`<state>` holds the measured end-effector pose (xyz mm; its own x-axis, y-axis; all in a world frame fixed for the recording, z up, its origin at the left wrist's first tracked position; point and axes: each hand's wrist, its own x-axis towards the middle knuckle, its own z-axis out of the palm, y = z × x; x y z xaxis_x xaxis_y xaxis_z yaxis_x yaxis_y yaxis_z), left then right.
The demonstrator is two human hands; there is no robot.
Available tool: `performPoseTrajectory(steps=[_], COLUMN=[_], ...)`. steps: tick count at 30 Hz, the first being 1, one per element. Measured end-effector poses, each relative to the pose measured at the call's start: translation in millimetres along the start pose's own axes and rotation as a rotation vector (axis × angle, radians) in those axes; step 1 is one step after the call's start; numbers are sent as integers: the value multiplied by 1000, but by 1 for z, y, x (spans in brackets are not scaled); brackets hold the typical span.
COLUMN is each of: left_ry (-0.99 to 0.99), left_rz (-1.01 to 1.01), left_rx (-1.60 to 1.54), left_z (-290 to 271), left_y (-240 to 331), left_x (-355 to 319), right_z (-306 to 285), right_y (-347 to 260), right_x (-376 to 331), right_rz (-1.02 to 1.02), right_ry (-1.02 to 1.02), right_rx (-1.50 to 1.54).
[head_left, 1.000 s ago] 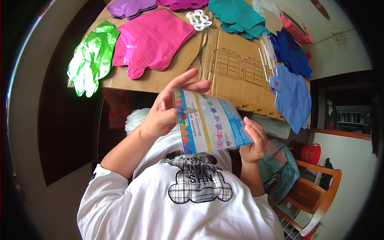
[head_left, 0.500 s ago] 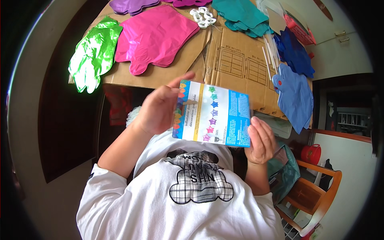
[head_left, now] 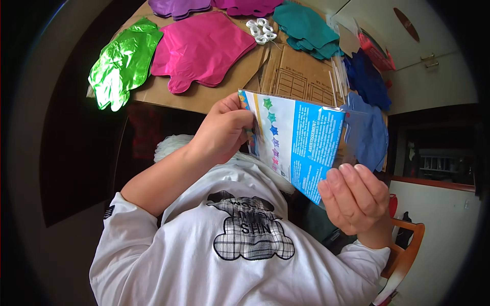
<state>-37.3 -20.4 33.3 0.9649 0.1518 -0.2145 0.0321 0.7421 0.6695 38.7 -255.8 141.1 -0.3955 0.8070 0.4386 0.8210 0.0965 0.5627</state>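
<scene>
A flat clear plastic packet (head_left: 286,137) with a printed card in it is held up in front of my chest, tilted. The card is white and blue, with a picture of a garland of coloured stars. My left hand (head_left: 224,127) is closed on its left edge, thumb towards me. At the lower right corner is my right hand (head_left: 357,201), fingers together and curled against the packet, its thumb hidden. Clear plastic film extends past the card's right edge, above the right hand.
On a cardboard-covered table (head_left: 204,99) lie flat foil balloons: green (head_left: 125,61), pink (head_left: 204,51), purple (head_left: 178,6), teal (head_left: 306,30), dark blue (head_left: 370,76) and light blue (head_left: 371,135). White ribbon coils (head_left: 261,31) and clear straws (head_left: 337,81) lie among them. A wooden chair (head_left: 408,245) stands at right.
The packet has come closer and tilted, its right side turning towards me. My left hand has closed on the left edge, and my right hand has moved right and nearer.
</scene>
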Motion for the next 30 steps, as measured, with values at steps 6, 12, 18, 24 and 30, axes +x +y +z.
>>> performPoseTrajectory(steps=[6, 12, 18, 24, 30], left_ry=[-57, -59, -27, -39, -72], left_rz=[-136, -67, -149, -85, -220], left_rx=[-197, -34, -57, 12, -125], left_z=[11, -8, -7, -19, -19], left_y=[20, 3, 10, -1, 16], left_x=[-8, -4, -5, -2, -8], right_z=[-12, -8, -10, -2, -2], right_y=[10, 8, 8, 7, 7], right_x=[11, 12, 14, 8, -3], right_rz=[-8, 1, 36, 81, 147], right_ry=[-77, -153, -177, -215, -189], right_rx=[-53, -8, 2, 26, 4])
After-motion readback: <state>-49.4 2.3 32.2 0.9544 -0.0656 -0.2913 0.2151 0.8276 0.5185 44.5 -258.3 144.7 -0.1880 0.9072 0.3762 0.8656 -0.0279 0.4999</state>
